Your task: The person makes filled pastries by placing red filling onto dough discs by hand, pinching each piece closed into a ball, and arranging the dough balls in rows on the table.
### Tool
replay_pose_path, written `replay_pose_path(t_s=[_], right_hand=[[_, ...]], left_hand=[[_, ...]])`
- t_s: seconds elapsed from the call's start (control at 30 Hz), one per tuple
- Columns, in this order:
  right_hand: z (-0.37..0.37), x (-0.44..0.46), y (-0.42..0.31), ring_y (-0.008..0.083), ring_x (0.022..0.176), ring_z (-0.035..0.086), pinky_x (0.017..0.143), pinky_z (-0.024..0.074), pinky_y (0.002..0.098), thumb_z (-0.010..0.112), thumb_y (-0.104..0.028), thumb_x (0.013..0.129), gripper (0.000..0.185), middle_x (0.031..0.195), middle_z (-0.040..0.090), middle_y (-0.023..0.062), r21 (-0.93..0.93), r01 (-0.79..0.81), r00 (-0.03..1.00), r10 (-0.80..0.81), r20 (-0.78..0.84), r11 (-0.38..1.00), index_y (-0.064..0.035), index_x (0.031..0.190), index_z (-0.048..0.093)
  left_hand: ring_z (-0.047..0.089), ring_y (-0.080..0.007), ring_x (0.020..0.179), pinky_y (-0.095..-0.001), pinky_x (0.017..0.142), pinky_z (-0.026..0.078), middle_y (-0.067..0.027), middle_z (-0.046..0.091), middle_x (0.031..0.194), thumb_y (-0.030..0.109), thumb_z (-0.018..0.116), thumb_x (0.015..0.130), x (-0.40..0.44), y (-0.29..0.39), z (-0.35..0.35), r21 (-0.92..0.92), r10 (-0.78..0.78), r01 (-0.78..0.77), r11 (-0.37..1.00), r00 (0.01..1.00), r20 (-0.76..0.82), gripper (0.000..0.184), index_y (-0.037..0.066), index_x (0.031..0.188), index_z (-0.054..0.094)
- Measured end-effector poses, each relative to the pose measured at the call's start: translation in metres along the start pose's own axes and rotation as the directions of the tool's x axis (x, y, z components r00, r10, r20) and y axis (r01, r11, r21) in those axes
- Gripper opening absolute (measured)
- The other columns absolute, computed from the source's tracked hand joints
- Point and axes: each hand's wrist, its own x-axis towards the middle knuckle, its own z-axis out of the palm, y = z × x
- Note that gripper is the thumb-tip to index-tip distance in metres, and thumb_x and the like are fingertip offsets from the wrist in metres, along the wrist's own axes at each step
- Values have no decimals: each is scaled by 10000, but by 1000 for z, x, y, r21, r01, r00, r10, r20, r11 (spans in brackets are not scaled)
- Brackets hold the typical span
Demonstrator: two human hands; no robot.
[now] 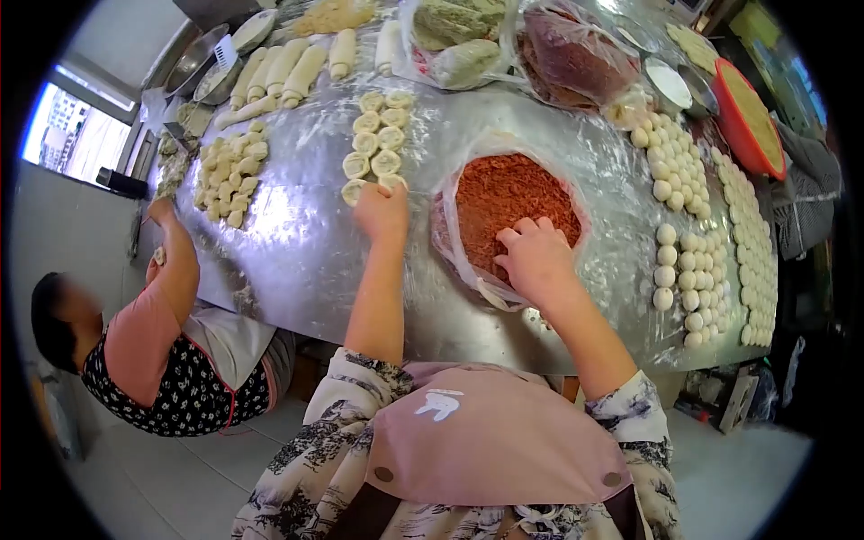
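My left hand [382, 211] is at the near end of a double row of pale dough cups [385, 163], its fingertips on the nearest one; whether they pinch it is hard to see. Directly in front of me, a plastic-lined bowl [439, 225] holds reddish-brown crumbly filling [504, 193]. Over the right part of that filling is my right hand [540, 261], with its fingers spread and bent and the fingertips touching the crumbs. Nothing shows between those fingers.
A co-worker [166, 351] sits at the left, one hand at the table edge. Dough pieces [232, 175] and dough rolls [304, 74] lie left. Bagged fillings [576, 54] stand at the back. Dough balls [670, 166], flat rounds [751, 243] and a red basin [747, 117] are right.
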Motion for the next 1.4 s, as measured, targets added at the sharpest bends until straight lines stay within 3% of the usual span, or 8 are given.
replay_pose_path(t_s=[0.07,0.17,0.27,0.37,0.63,0.83,1.03,1.4], right_hand=[[0,6,-3,323,976,576,812,483,447,636,-227,817,208,979,615,138,46,13,999,-15,42,999,-69,952,652],[-1,11,5,366,891,609,776,500,451,609,-169,828,159,912,619,187,122,36,993,-49,106,992,-45,917,649],[-5,21,19,365,809,624,744,497,444,629,-173,817,163,825,636,200,234,21,987,-56,148,972,-37,901,659],[-9,27,32,345,736,619,700,487,416,670,-191,803,181,780,650,174,366,15,996,-46,77,931,-47,913,663],[-63,16,36,216,624,584,604,465,319,665,-181,832,169,698,624,121,624,-137,977,208,-42,769,-56,945,661],[-45,19,27,216,672,589,630,460,322,666,-159,834,146,768,637,111,609,19,979,108,-171,793,-50,931,662],[-38,19,24,257,704,585,663,457,354,678,-151,813,147,780,623,129,585,-9,986,105,-131,811,-48,917,663],[-43,8,15,345,950,608,814,484,407,675,-86,768,337,1000,639,190,528,56,980,54,-192,847,-31,1094,609]], left_hand=[[610,-263,710,-382,640,491,-109,622,789,238,726,757,-1,4,3,-316,-151,180,931,982,114,256,26,798,588],[593,-255,840,-348,735,506,-110,592,983,101,635,799,-5,4,-12,-710,-223,610,351,791,570,269,35,1031,517],[575,-240,935,-369,817,511,-133,578,1030,73,595,830,-16,21,-49,-640,34,764,-79,644,764,264,-7,1073,527],[582,-237,946,-358,836,525,-135,570,1057,48,548,871,-33,63,-79,-559,168,816,-150,578,799,249,-31,1107,527],[591,-204,968,-307,859,518,-122,572,1125,75,529,932,-94,95,-32,-438,198,847,302,393,898,264,-14,1180,511],[550,-224,1080,-440,980,439,-107,550,1143,140,419,913,-103,100,-19,-327,271,914,240,260,927,279,14,1146,508],[531,-236,1096,-431,1002,428,-133,524,1169,164,355,972,-97,96,-24,-358,268,932,49,333,904,285,-33,1126,492],[542,-159,928,-338,841,472,-86,545,1143,233,368,1018,-108,101,-23,-370,216,915,159,334,918,316,17,1215,488]])
